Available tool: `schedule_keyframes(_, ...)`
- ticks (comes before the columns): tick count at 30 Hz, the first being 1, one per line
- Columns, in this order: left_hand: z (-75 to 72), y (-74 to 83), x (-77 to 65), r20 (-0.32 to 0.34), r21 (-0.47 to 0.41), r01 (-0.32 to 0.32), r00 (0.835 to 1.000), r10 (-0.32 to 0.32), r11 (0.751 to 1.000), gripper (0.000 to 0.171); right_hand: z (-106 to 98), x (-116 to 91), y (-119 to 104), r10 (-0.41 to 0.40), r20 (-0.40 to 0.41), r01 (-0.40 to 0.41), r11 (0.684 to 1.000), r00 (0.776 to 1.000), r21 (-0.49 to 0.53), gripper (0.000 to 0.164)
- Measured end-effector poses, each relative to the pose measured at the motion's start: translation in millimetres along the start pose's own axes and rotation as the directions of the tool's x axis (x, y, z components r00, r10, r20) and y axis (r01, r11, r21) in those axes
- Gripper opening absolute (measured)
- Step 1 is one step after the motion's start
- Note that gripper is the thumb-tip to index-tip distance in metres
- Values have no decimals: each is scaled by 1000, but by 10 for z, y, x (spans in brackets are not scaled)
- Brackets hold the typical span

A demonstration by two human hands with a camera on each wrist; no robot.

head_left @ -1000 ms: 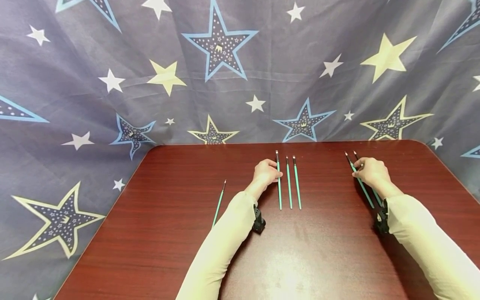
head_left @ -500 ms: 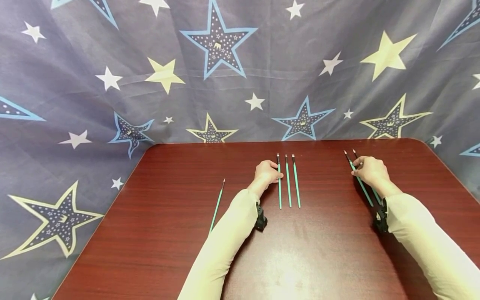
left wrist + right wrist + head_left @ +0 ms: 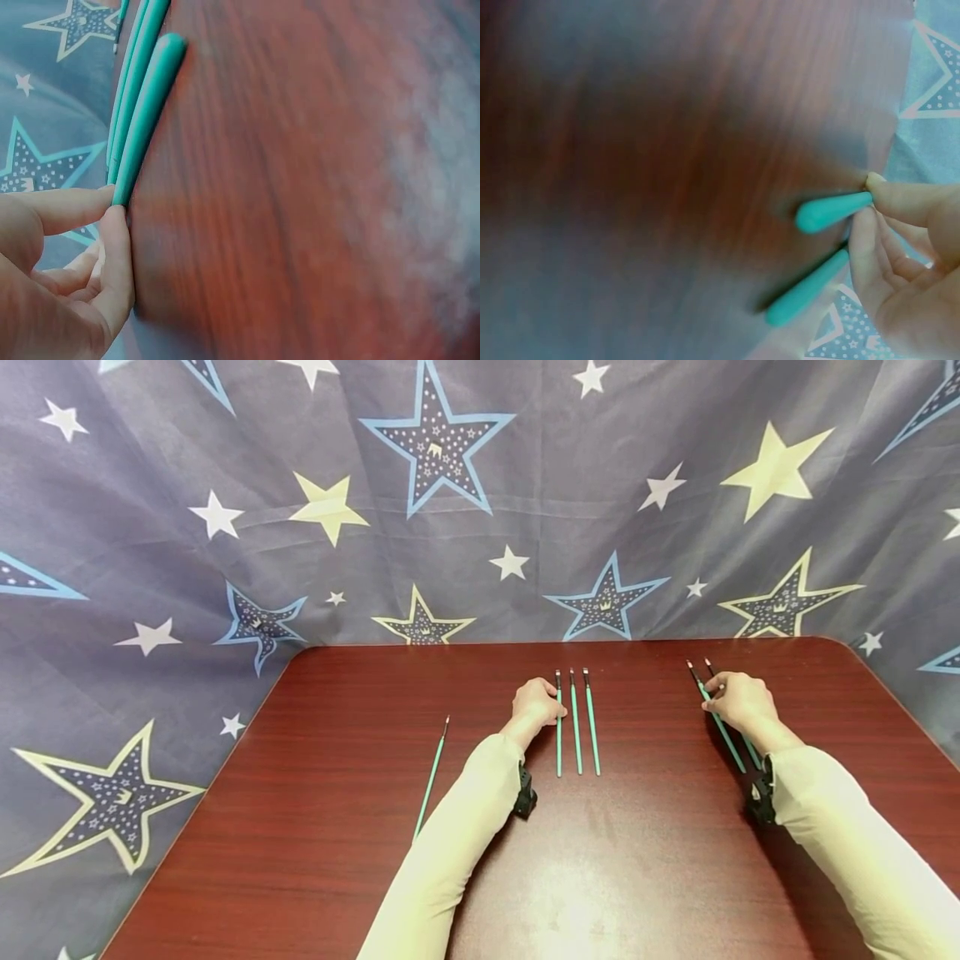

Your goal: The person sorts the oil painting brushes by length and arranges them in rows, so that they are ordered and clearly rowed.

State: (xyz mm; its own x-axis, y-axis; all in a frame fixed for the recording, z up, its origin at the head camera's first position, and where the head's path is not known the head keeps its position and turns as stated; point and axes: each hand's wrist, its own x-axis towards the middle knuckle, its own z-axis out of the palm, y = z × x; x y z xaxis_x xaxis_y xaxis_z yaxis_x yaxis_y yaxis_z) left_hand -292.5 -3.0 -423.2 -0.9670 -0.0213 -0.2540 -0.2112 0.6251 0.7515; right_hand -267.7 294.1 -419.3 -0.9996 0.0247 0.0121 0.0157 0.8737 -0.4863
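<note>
My left hand (image 3: 536,702) pinches a paintbrush (image 3: 558,747) with a turquoise handle between thumb and finger. This brush lies leftmost of three side by side, bristle tips toward the back and nearly level. The middle paintbrush (image 3: 576,727) and the third paintbrush (image 3: 592,727) lie just to its right. Farther right, my right hand (image 3: 742,703) pinches another turquoise paintbrush (image 3: 726,739), slanted with its tip to the back left. A second slanted paintbrush (image 3: 810,289) lies beside that one, partly hidden under the right hand in the head view.
A lone paintbrush (image 3: 431,781) lies slanted at the left, its handle end close to the left sleeve (image 3: 450,827). The dark red wooden table (image 3: 645,860) ends at the back against a grey star-patterned cloth (image 3: 465,552).
The brush in my left hand has slid slightly toward me and its tip now lines up with its two neighbours. My right hand keeps its pinch, almost still. The head view has shifted slightly.
</note>
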Motion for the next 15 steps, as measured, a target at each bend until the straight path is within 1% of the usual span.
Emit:
schedule_keyframes(3, 2, -4, 7, -2, -6, -13, 1000, 13, 1000, 33, -5, 5, 3, 1, 0, -1, 1000, 1000, -1, 28)
schedule_keyframes(5, 3, -8, 17, 4, -20, -9, 1000, 9, 1000, 33, -7, 5, -1, 1, 2, -1, 1000, 1000, -1, 28)
schedule_keyframes(10, 1, -18, 35, 23, -65, 16, 1000, -15, 998, 34, -8, 5, -6, -3, 6, 3, 1000, 1000, -3, 30)
schedule_keyframes(15, 1, -35, 32, 25, -101, 42, 999, -39, 994, 33, -3, -3, -10, 1, 12, -1, 1000, 1000, -4, 29)
